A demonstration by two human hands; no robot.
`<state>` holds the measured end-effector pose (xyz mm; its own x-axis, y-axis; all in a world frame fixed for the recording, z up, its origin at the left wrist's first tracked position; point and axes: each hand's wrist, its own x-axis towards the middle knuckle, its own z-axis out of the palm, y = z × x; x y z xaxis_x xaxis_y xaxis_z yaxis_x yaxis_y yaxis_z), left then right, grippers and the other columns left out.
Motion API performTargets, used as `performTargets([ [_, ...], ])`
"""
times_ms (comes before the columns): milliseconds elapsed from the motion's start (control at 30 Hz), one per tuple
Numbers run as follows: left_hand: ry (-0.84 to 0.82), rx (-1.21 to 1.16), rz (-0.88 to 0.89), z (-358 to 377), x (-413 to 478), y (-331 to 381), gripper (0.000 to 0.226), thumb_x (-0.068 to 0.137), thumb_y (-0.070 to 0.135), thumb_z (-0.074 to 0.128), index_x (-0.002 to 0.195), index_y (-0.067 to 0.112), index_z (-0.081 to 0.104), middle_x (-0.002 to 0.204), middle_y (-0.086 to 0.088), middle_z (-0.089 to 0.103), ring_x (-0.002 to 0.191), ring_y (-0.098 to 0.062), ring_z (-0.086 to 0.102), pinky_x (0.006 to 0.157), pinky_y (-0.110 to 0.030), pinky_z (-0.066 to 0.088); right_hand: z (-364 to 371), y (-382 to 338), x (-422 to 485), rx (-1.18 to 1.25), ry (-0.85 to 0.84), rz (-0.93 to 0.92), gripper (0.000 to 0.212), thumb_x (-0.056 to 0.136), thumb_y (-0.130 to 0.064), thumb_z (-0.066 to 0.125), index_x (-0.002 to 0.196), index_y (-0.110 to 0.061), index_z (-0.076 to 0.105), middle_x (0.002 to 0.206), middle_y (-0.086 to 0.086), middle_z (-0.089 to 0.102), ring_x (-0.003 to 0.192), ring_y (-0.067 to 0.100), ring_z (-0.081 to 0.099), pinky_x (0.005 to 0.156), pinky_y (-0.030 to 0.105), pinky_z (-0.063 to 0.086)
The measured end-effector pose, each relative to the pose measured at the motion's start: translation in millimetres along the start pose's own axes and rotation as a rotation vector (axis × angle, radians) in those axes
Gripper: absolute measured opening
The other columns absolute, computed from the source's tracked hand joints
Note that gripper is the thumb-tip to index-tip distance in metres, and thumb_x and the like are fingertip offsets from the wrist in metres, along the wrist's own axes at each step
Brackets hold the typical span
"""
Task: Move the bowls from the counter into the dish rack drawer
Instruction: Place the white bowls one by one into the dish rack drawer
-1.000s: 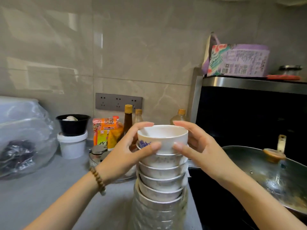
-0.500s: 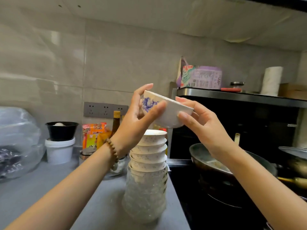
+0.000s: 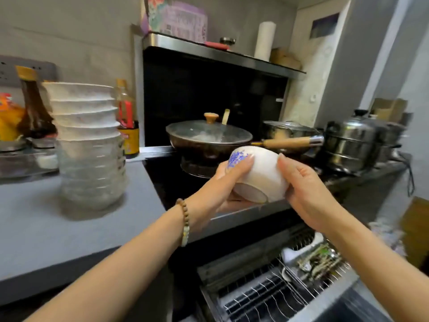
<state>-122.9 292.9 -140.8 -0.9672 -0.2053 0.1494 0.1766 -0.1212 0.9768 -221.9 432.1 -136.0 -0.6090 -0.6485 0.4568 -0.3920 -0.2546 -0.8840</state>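
Observation:
A white bowl with a blue pattern (image 3: 260, 175) is held between both hands in front of the stove, tipped over so its foot faces me. My left hand (image 3: 222, 182) grips its left side and my right hand (image 3: 301, 189) its right side. The bowl hangs above the open dish rack drawer (image 3: 267, 293), whose wire prongs show below the counter edge. A tall stack of bowls (image 3: 88, 140) stands on the grey counter (image 3: 69, 228) at the left, white ones on top and clear glass ones beneath.
A lidded frying pan (image 3: 209, 138) with a wooden handle sits on the black stove. Steel pots (image 3: 348, 145) stand to the right. Sauce bottles (image 3: 34, 108) stand behind the stack. Utensils (image 3: 318, 259) lie in the drawer's far right part.
Both hands lifted the top bowl off the stack, carried it right and down over the stove front, and tipped it over. My view swung right and down, revealing the drawer.

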Motion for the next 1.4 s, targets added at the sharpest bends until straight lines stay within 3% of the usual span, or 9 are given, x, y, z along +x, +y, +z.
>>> performTargets([
  [167,-0.044,0.033,-0.236,28,30,-77,0.053,0.072,0.068,0.049,0.112,0.033,0.048,0.118,-0.001,0.061,0.096,-0.017,0.066,0.071,-0.032,0.059,-47,66,-37,0.022,0.06,0.241,0.054,0.079,-0.052,0.056,0.107,-0.007,0.068,0.107,0.023,0.069,0.096,0.034,0.065,0.083,0.045,0.052],
  [267,-0.088,0.019,-0.38,37,47,-126,0.078,0.056,0.074,0.05,0.119,0.029,0.045,0.118,-0.002,0.06,0.096,-0.017,0.066,0.071,-0.032,0.059,-72,112,-51,0.059,0.062,0.384,0.052,0.081,-0.048,0.057,0.111,-0.007,0.066,0.106,0.024,0.069,0.091,0.033,0.064,0.077,0.042,0.051],
  [400,-0.109,0.011,-0.537,41,72,-189,0.055,0.076,0.072,0.04,0.107,0.029,0.052,0.104,-0.002,0.065,0.091,-0.018,0.069,0.076,-0.031,0.059,-102,169,-66,0.058,-0.034,0.55,0.044,0.083,-0.043,0.059,0.113,-0.012,0.066,0.104,0.016,0.07,0.089,0.023,0.066,0.071,0.032,0.053],
  [533,-0.057,0.02,-0.665,42,100,-245,0.066,0.082,0.071,0.034,0.127,0.024,0.043,0.119,-0.012,0.061,0.099,-0.026,0.066,0.082,-0.032,0.056,-125,217,-67,-0.022,-0.028,0.696,0.037,0.081,-0.041,0.064,0.108,-0.018,0.069,0.107,0.008,0.069,0.093,0.015,0.065,0.078,0.026,0.05],
  [633,-0.028,-0.009,-0.668,32,120,-282,0.058,0.085,0.069,0.031,0.127,0.03,0.04,0.117,-0.009,0.061,0.096,-0.026,0.066,0.079,-0.03,0.054,-135,250,-55,-0.003,0.012,0.792,0.023,0.082,-0.035,0.062,0.098,-0.02,0.07,0.09,-0.005,0.073,0.083,0.008,0.067,0.068,0.018,0.049],
  [800,0.024,0.065,-0.635,14,149,-342,0.044,0.091,0.056,0.036,0.129,0.033,0.04,0.123,0.005,0.055,0.086,-0.007,0.062,0.07,-0.021,0.051,-148,314,-26,0.004,0.123,0.942,0.011,0.092,-0.02,0.056,0.094,-0.015,0.065,0.088,0.002,0.068,0.079,0.012,0.061,0.061,0.021,0.048],
  [967,0.019,0.292,-0.555,8,169,-392,0.067,0.083,0.04,0.064,0.14,0.021,0.034,0.129,-0.002,0.055,0.111,-0.014,0.056,0.1,-0.029,0.043,-149,366,-13,0.064,0.177,1.084,0.032,0.094,-0.015,0.053,0.123,-0.002,0.057,0.102,0.011,0.064,0.088,0.02,0.06,0.072,0.029,0.05],
  [1167,0.134,0.344,-0.436,15,181,-442,0.088,0.063,0.033,0.083,0.136,0.018,0.037,0.128,-0.006,0.058,0.117,-0.02,0.056,0.101,-0.042,0.044,-150,408,-8,0.107,0.213,1.157,0.034,0.093,-0.009,0.054,0.124,0.003,0.056,0.115,0.023,0.062,0.083,0.022,0.061,0.073,0.035,0.05],
  [1400,0.226,0.311,-0.389,14,188,-476,0.065,0.068,0.028,0.081,0.124,0.028,0.048,0.119,0.001,0.062,0.106,-0.015,0.061,0.09,-0.036,0.053,-154,431,-8,0.113,0.183,1.185,0.025,0.091,-0.011,0.058,0.115,-0.005,0.061,0.095,0.013,0.065,0.078,0.02,0.061,0.081,0.039,0.05],
])
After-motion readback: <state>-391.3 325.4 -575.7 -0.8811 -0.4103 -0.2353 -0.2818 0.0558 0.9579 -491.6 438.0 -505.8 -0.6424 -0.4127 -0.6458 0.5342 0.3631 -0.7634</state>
